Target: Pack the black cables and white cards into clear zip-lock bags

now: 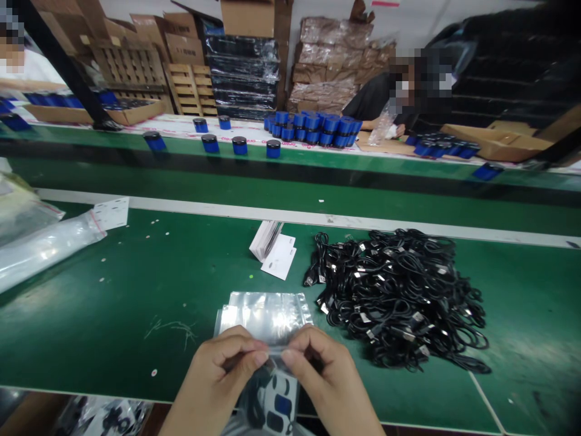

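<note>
Bag mouth pinched between both hands at the bench edge

The mouth of a clear plastic bag (267,393) is gripped across its width by the left hand (220,370) and the right hand (320,376). Each hand is closed to a firm pinch, the thumb set against the bent forefinger with the film caught between them, and the two pinches stand close together at the middle of the edge. A pinch like this is best made with both thumbs level along the edge and the film drawn just taut, so that no fold is trapped.

The bag lies at the near edge of the green workbench (113,315) and hangs down past it — its long axis runs roughly toward the wearer, its mouth points up and away, and its gripped edge lies crosswise. Inside, a white card (280,402) printed with blue shapes can be seen; the dark contents beside it are too obscured to name.

Just ahead of the hands, a stack of flat silvery bags (263,315) lies on the bench, with a heap of black cables (399,297) to the right and white cards (275,249) beyond. Blue jars (311,128) stand on the far bench near a co-worker (376,100)
</note>
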{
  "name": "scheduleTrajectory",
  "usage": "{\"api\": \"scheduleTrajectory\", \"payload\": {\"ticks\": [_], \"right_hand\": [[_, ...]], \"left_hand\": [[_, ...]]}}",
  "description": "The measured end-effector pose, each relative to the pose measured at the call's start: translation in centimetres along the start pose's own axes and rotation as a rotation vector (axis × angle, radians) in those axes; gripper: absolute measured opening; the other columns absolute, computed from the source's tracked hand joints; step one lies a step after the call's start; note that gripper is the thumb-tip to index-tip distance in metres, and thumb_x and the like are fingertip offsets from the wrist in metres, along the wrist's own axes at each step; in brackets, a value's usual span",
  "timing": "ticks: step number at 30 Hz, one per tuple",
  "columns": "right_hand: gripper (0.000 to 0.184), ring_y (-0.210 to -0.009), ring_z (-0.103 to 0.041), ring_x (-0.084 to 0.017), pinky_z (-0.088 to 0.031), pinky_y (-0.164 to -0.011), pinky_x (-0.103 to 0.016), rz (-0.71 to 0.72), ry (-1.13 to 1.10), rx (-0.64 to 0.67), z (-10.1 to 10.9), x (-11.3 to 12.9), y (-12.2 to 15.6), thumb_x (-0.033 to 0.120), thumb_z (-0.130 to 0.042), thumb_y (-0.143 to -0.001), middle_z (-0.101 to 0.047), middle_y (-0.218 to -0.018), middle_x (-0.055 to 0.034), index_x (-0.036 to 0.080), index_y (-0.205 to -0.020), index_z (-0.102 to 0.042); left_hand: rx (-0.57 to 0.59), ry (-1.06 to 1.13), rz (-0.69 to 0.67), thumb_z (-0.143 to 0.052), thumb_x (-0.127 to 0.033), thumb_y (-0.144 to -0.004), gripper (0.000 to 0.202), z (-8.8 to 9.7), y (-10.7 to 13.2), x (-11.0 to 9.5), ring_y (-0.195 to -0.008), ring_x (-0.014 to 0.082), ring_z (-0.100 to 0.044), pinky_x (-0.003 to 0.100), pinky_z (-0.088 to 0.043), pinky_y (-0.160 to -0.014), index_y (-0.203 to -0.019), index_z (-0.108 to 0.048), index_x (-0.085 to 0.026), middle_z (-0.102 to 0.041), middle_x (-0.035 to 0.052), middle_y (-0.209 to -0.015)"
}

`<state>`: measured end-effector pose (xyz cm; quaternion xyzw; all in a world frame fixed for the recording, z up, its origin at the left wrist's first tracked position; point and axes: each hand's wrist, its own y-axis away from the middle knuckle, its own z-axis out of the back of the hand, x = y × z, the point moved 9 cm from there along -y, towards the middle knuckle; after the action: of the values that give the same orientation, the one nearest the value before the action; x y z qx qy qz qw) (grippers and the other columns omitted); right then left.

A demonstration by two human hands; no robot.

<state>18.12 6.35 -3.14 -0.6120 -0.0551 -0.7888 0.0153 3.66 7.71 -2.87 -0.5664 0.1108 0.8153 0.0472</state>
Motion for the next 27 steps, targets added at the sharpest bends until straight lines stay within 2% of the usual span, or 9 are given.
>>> {"api": "scheduleTrajectory", "payload": {"ticks": [3,6,11,16,20,22,25,27], "right_hand": [[0.026,-0.059,-0.047,-0.013,-0.036,-0.056,-0.022,0.033,-0.008,-0.027,0.5,0.2,0.1,0.029,-0.056,-0.084,-0.049,-0.061,0.0032,0.019,-0.061,-0.048],[0.027,-0.06,-0.048,-0.013,-0.036,-0.056,-0.023,0.108,0.034,-0.053,0.4,1.1,0.2,0.03,-0.053,-0.086,-0.049,-0.062,0.0027,0.02,-0.062,-0.047],[0.02,-0.064,-0.051,-0.013,-0.038,-0.059,-0.022,0.101,0.075,-0.018,-0.7,1.0,0.0,0.023,-0.048,-0.088,-0.053,-0.066,0.0022,0.019,-0.068,-0.051],[0.02,-0.06,-0.054,-0.012,-0.04,-0.056,-0.021,0.203,0.122,-0.122,-0.3,1.4,0.6,0.018,-0.048,-0.087,-0.056,-0.064,0.002,0.019,-0.068,-0.054],[0.015,-0.06,-0.06,-0.013,-0.046,-0.057,-0.021,0.226,0.062,-0.17,0.0,1.6,1.1,0.017,-0.058,-0.083,-0.064,-0.065,0.0008,0.019,-0.068,-0.062],[0.013,-0.058,-0.062,-0.013,-0.047,-0.056,-0.021,0.204,0.045,-0.188,0.0,1.4,1.2,0.018,-0.064,-0.081,-0.067,-0.065,0.0007,0.019,-0.068,-0.066],[0.012,-0.057,-0.064,-0.014,-0.05,-0.056,-0.021,0.202,0.062,-0.145,-0.5,1.6,1.1,0.022,-0.065,-0.082,-0.07,-0.065,-0.0001,0.02,-0.071,-0.07],[0.014,-0.058,-0.065,-0.014,-0.051,-0.056,-0.021,0.227,0.069,-0.048,-1.3,2.1,0.9,0.027,-0.064,-0.084,-0.072,-0.067,-0.001,0.02,-0.074,-0.072]], "left_hand": [[-0.084,0.048,0.047,-0.064,-0.028,-0.075,0.015,0.8,0.1,0.2,-0.061,0.0132,-0.058,0.02,-0.044,-0.055,-0.063,-0.073,-0.024,-0.064,-0.0011,-0.065],[-0.114,0.034,0.006,-0.063,-0.026,-0.075,0.016,0.9,0.2,-0.1,-0.059,0.0125,-0.057,0.019,-0.044,-0.055,-0.061,-0.069,-0.022,-0.062,-0.0021,-0.063],[-0.07,-0.08,-0.072,-0.052,-0.029,-0.084,0.022,0.1,0.4,-0.1,-0.056,0.0108,-0.054,0.018,-0.044,-0.053,-0.066,-0.06,-0.02,-0.055,-0.0032,-0.063],[0.046,-0.045,-0.04,-0.053,-0.033,-0.086,0.021,-0.7,0.4,0.6,-0.063,0.0126,-0.06,0.019,-0.048,-0.056,-0.075,-0.067,-0.021,-0.06,-0.001,-0.069],[0.046,-0.076,-0.094,-0.058,-0.027,-0.082,0.02,-0.3,0.3,0.0,-0.058,0.0129,-0.061,0.019,-0.047,-0.053,-0.068,-0.071,-0.021,-0.065,-0.0001,-0.063],[0.027,-0.056,-0.073,-0.059,-0.026,-0.081,0.021,0.1,0.2,-0.1,-0.057,0.0132,-0.062,0.019,-0.048,-0.052,-0.065,-0.073,-0.022,-0.066,0.0003,-0.061],[0.051,-0.054,-0.011,-0.06,-0.028,-0.08,0.019,0.7,0.4,0.1,-0.06,0.0148,-0.065,0.02,-0.051,-0.054,-0.069,-0.075,-0.023,-0.07,0.0009,-0.064],[0.097,-0.083,0.018,-0.059,-0.028,-0.079,0.018,1.5,1.1,0.8,-0.065,0.0167,-0.068,0.021,-0.053,-0.058,-0.073,-0.076,-0.025,-0.073,0.0015,-0.07]]}}
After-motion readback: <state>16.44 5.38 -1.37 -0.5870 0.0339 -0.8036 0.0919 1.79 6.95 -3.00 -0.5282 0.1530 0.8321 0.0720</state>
